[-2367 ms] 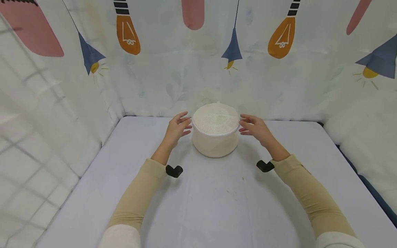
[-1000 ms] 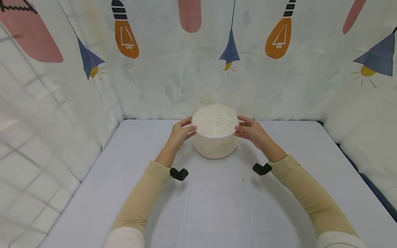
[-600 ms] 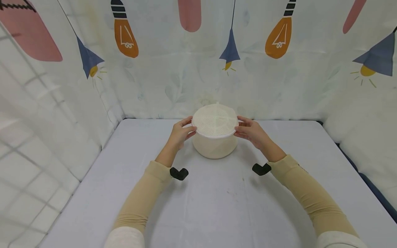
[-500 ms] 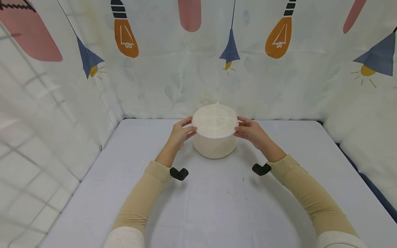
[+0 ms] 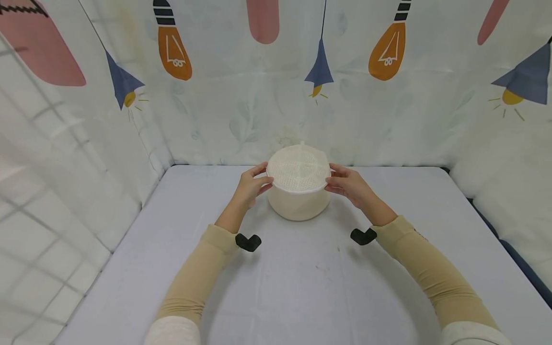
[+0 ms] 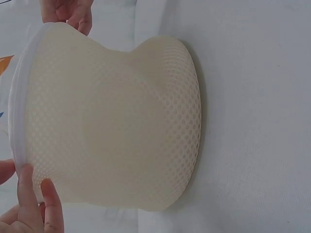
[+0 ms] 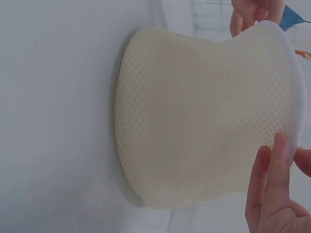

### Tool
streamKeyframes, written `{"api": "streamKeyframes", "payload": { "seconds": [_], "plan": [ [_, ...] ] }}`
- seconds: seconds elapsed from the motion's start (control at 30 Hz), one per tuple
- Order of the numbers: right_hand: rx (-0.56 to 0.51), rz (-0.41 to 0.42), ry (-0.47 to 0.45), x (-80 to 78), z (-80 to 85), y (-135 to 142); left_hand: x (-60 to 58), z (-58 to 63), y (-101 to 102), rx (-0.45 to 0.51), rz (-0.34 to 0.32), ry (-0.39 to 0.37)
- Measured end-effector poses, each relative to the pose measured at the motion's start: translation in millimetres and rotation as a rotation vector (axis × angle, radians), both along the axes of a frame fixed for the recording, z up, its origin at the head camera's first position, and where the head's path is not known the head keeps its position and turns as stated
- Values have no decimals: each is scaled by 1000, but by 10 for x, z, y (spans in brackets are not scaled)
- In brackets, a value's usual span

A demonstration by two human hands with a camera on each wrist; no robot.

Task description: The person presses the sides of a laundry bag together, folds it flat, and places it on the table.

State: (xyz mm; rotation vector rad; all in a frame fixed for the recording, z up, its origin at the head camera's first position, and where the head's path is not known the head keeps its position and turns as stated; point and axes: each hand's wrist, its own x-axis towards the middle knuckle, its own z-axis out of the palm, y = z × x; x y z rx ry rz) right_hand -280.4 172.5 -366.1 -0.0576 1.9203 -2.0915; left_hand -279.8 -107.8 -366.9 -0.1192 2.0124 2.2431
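Note:
A cream mesh laundry bag (image 5: 298, 203), round and drum-shaped with a white rim, stands upright at the far middle of the table. My left hand (image 5: 249, 184) pinches its rim on the left side, thumb on the top edge and fingers against the mesh wall. On the opposite side my right hand (image 5: 350, 187) holds the rim the same way. Both wrist views show the bag's mesh wall (image 6: 121, 121) bent inward, its base on the cloth. In the right wrist view, the fingers (image 7: 277, 179) press the mesh just below the white trim (image 7: 297, 92).
A white cloth covers the table (image 5: 297, 287). Behind it hangs a pale curtain (image 5: 207, 110) printed with lamps and bulbs, close to the bag. White fabric also walls the left and right sides. A black wrist mount (image 5: 248, 242) sits at each cuff.
Both hands have come inward from beside the bag and taken hold of its rim. Over the last second, hands and bag have barely moved.

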Motion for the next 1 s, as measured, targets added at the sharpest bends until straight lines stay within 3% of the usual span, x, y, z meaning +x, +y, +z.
{"api": "streamKeyframes", "payload": {
  "seconds": [1.0],
  "plan": [
    [10, 4, -22, 15, -41, -38, -6, -61, -19, -11, -15, -14]
  ]
}}
